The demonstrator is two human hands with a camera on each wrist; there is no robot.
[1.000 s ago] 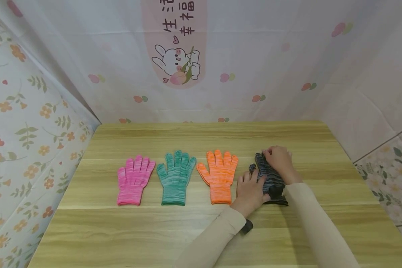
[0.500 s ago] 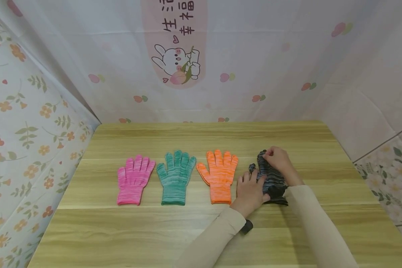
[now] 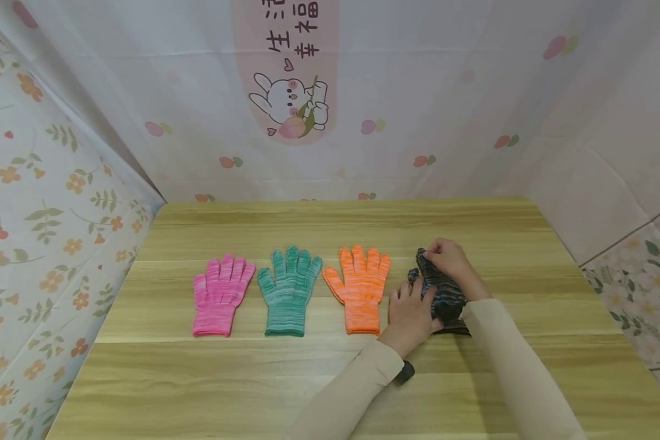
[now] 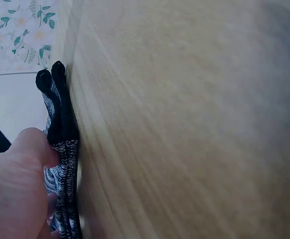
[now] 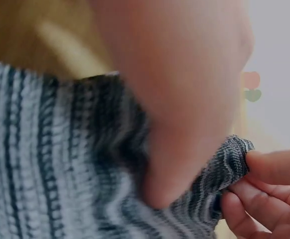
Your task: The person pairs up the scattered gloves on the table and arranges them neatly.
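A black-and-grey striped knit glove (image 3: 442, 292) lies at the right end of the row in the head view. Its dark cuff points toward the person, and its fingers are partly hidden. My left hand (image 3: 409, 315) rests along its left side. In the left wrist view, the left thumb (image 4: 35, 147) presses near the black cuff edges (image 4: 59, 107), which show as two layers. At the far end, my right hand (image 3: 450, 260) pinches a finger of the glove. The right wrist view shows those pinching fingers (image 5: 277, 169), while a blurred part of a hand covers the glove's middle.
To the left, an orange glove (image 3: 362, 293), a green glove (image 3: 288, 296) and a pink glove (image 3: 220, 299) lie flat in a row, fingers pointing away. All rest on a wooden table (image 3: 225, 385). A printed curtain (image 3: 418, 79) hangs behind it.
My right hand has shifted slightly left and away, still at the glove's fingers. The held finger has swung left with it. My left hand stays in place; the other gloves have not moved.
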